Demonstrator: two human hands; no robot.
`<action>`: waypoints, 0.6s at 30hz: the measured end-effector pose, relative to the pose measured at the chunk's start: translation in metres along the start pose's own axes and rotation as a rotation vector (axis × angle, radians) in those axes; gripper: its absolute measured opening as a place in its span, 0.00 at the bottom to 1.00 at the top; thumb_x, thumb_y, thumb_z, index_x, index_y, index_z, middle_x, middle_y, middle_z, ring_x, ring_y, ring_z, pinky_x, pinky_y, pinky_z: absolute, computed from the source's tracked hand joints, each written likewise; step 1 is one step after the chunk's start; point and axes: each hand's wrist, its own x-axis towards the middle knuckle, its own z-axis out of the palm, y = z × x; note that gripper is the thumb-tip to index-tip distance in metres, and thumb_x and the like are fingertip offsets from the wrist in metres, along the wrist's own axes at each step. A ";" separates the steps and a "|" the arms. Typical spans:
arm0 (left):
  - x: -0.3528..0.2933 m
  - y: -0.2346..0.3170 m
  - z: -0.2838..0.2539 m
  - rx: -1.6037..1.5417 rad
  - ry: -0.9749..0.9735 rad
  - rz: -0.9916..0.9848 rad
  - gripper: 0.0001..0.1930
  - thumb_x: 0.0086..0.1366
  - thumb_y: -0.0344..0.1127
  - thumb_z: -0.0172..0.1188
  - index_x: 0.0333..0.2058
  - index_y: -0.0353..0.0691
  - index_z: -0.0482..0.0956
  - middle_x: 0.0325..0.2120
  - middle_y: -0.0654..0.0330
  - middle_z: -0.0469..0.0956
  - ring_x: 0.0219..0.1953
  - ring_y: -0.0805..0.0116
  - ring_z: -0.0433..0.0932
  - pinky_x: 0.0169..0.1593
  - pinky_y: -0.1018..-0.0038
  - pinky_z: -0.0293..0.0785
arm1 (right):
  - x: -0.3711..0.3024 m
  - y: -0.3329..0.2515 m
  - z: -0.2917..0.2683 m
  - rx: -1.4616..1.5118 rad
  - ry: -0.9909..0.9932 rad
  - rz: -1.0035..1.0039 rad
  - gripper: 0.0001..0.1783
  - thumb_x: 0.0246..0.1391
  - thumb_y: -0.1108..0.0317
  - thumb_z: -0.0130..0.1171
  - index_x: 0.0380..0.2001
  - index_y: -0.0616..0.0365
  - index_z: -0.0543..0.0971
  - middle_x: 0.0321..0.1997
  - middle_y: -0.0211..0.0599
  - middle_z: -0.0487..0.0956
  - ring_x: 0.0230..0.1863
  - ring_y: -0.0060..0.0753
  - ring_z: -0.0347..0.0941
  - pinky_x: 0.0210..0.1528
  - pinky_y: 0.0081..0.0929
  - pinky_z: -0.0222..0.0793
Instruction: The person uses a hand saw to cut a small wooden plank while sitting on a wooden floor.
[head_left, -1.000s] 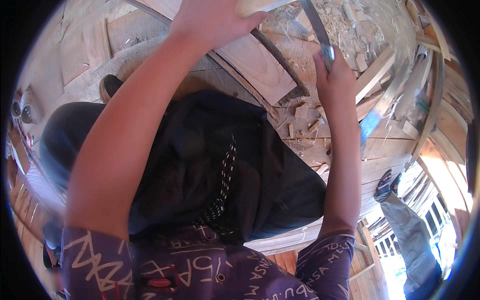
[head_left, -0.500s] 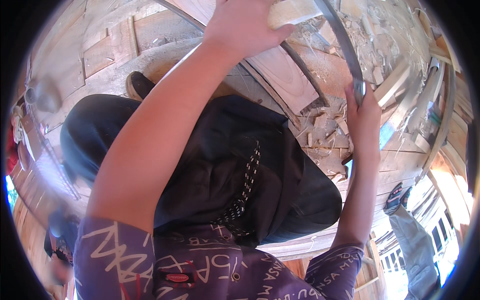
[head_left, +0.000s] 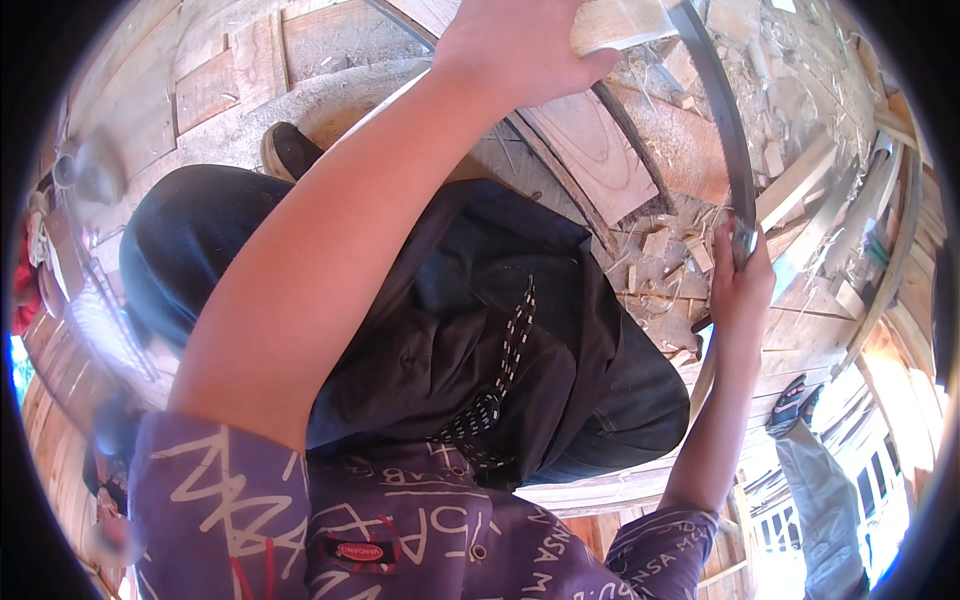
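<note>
My right hand (head_left: 742,280) is closed round the handle end of a curved pruning saw (head_left: 728,110), at the right. Its dark, toothed blade arcs up and away, reaching the end of a pale piece of wood (head_left: 628,22) near the top edge. On that pale piece rests my left hand (head_left: 515,50), gripping it with the thumb stretched along its near side. The other left fingers are partly cut off by the picture's edge. Below the left hand, a wide plank (head_left: 590,160) with dark bark edges lies slanting across the floor.
Wood offcuts (head_left: 660,243), shavings and sawdust litter the floor at the right, beside longer battens (head_left: 800,185). My bent legs (head_left: 480,330) in dark trousers lie close below the work. Another person's leg (head_left: 820,500) in grey trousers shows at lower right.
My right hand has drawn the saw down toward me. The left hand stays on the pale wood. The whole view has shifted slightly.
</note>
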 end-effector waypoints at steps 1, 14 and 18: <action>-0.001 -0.001 0.001 0.017 0.019 0.005 0.28 0.56 0.51 0.61 0.48 0.33 0.73 0.47 0.44 0.74 0.56 0.48 0.66 0.61 0.57 0.58 | 0.012 -0.005 0.001 -0.021 -0.013 -0.010 0.12 0.61 0.65 0.56 0.43 0.61 0.75 0.27 0.53 0.79 0.31 0.54 0.79 0.31 0.39 0.71; -0.001 -0.004 0.000 0.032 -0.011 0.013 0.28 0.56 0.51 0.61 0.46 0.32 0.73 0.44 0.43 0.74 0.54 0.47 0.68 0.59 0.57 0.60 | 0.009 -0.010 0.000 -0.031 -0.041 0.028 0.13 0.62 0.64 0.55 0.45 0.61 0.74 0.26 0.53 0.79 0.32 0.55 0.79 0.31 0.37 0.71; 0.000 -0.002 0.007 0.058 0.050 0.031 0.29 0.56 0.52 0.61 0.47 0.33 0.73 0.44 0.44 0.74 0.54 0.47 0.68 0.59 0.56 0.60 | -0.002 0.000 -0.001 -0.003 0.033 -0.070 0.13 0.61 0.64 0.56 0.45 0.61 0.74 0.27 0.55 0.79 0.31 0.55 0.79 0.31 0.38 0.72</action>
